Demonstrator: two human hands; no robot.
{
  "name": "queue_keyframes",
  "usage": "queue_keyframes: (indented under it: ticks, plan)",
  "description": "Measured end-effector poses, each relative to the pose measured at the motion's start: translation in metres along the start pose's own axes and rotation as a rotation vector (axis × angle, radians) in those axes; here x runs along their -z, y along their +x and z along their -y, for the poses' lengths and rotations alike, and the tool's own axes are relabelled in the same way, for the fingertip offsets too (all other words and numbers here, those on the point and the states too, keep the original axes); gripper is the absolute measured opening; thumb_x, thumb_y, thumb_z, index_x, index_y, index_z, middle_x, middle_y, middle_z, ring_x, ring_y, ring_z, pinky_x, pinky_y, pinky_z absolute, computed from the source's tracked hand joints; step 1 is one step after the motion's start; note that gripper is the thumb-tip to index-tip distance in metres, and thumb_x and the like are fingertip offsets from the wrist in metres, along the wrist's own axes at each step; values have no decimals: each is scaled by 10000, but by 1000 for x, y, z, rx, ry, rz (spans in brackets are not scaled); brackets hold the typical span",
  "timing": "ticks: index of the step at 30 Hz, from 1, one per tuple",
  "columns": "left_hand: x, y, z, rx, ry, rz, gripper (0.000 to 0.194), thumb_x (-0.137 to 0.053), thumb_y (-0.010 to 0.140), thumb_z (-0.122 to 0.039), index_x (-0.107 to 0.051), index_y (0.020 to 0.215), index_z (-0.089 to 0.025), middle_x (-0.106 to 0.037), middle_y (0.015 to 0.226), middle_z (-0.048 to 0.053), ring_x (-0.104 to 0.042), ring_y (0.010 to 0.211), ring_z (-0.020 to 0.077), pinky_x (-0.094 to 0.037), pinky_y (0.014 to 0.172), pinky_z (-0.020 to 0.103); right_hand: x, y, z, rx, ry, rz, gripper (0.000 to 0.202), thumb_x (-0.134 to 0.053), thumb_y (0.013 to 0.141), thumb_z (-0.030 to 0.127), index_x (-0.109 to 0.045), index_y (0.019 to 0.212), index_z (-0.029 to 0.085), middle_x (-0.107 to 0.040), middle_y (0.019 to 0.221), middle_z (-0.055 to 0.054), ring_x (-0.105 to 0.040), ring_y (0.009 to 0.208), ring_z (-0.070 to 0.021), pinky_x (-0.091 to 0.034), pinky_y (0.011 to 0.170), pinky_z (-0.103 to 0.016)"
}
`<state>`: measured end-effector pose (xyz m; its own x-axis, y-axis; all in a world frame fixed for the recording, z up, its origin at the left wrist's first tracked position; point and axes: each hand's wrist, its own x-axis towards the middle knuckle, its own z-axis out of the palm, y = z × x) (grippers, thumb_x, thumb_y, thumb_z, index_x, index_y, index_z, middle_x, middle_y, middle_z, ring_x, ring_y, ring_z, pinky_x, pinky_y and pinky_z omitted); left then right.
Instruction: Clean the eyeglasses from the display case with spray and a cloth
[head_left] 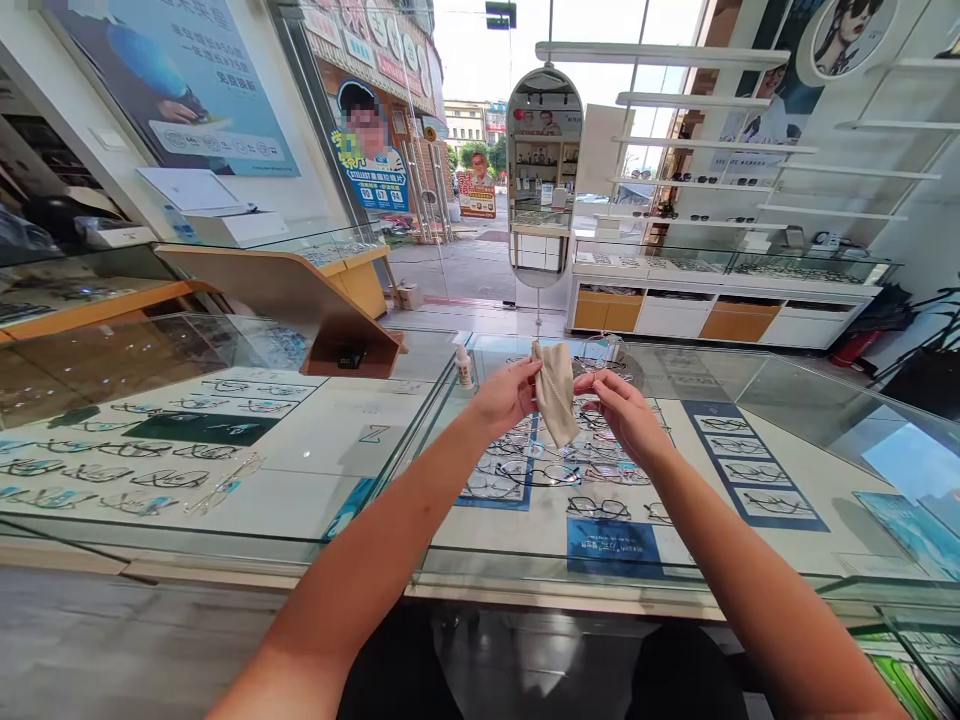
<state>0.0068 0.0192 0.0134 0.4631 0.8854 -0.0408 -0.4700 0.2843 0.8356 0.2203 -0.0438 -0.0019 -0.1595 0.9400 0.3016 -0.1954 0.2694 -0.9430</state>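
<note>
A beige cloth [556,400] hangs above the glass counter, pinched at its left edge between the thumb and fingers of my left hand [510,398]. Just right of the cloth, my right hand [616,405] has its fingertips pressed together. Whatever they may hold is too small to make out. A small white bottle [463,368] stands on the counter, left of my left hand. Beneath both hands, several pairs of eyeglasses lie in the display. One dark-framed pair of eyeglasses [598,508] lies nearer to me, behind a blue card [615,548].
A second glass case [300,500] with rows of eyeglasses adjoins at left, with a brown panel [300,290] beyond it. Past the counter stand an oval mirror [545,180] and white shelves [712,145]. A blue strip with eyeglasses [754,465] lies at right.
</note>
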Motion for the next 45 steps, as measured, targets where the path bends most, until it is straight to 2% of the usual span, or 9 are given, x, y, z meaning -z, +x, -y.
queue_keyframes:
  ticks: [3,7,12,15,20,28,37,42,45]
  plan:
    - [-7,-1,6,7,-89,-10,109,-641,1027,-232,-719,1025,-155,-762,883,60,-734,777,176,-610,722,308,-1,0,0,4,-5,12,263,-751,961,544,-766,950,282,-732,1190,-38,-631,1182,-230,-481,932,-333]
    - [-13,-4,15,-55,-63,7,123,-754,975,-260,-694,940,-158,-691,776,9,-653,681,131,-562,677,270,-1,0,-1,20,-48,29,261,-744,969,542,-777,944,284,-738,1246,-45,-621,1269,-251,-488,970,-354]
    - [-19,-11,22,-169,7,-6,268,-890,870,-259,-711,1042,-161,-734,907,15,-665,787,117,-538,751,257,-1,-2,-2,38,-81,61,232,-741,982,532,-805,989,309,-737,1272,-36,-622,1228,-242,-493,973,-361]
    - [-21,-12,24,-215,75,-10,351,-946,810,-307,-714,1032,-164,-744,934,22,-673,827,127,-523,782,272,-2,-3,-3,48,-103,56,228,-760,969,527,-813,994,307,-742,1190,-33,-618,1138,-238,-481,960,-366]
    - [-20,-12,28,-186,166,-2,483,-1004,717,-405,-723,1027,-164,-746,956,25,-661,836,132,-506,760,274,-2,-2,-6,65,-112,9,225,-807,935,519,-831,965,298,-741,1040,-23,-608,1002,-227,-466,951,-383]
    - [-18,-11,27,-102,171,42,450,-970,754,-434,-730,1020,-162,-725,900,18,-617,753,121,-488,701,269,-2,-3,-3,62,-106,-12,224,-811,933,503,-866,1027,307,-782,1127,-36,-650,1129,-252,-461,1038,-409]
    - [-26,-16,32,-372,313,-135,418,-949,787,-407,-668,1001,-184,-734,925,10,-672,840,138,-505,767,254,-8,-6,6,31,-181,-48,285,-839,876,557,-885,979,295,-754,1034,-46,-628,1030,-253,-481,987,-433]
    - [-22,-12,29,-219,213,-160,498,-936,803,-362,-604,1135,-196,-775,960,30,-695,784,149,-531,719,275,-5,-5,4,30,-76,-36,230,-851,889,513,-889,1014,324,-777,1077,-36,-645,1094,-252,-464,1054,-444]
    - [-18,-7,27,-118,106,-169,328,-855,853,-275,-657,1092,-170,-778,931,38,-713,788,157,-553,715,270,-3,-4,7,33,-12,-83,228,-879,858,502,-889,978,307,-786,1069,-40,-658,1115,-257,-462,1092,-452]
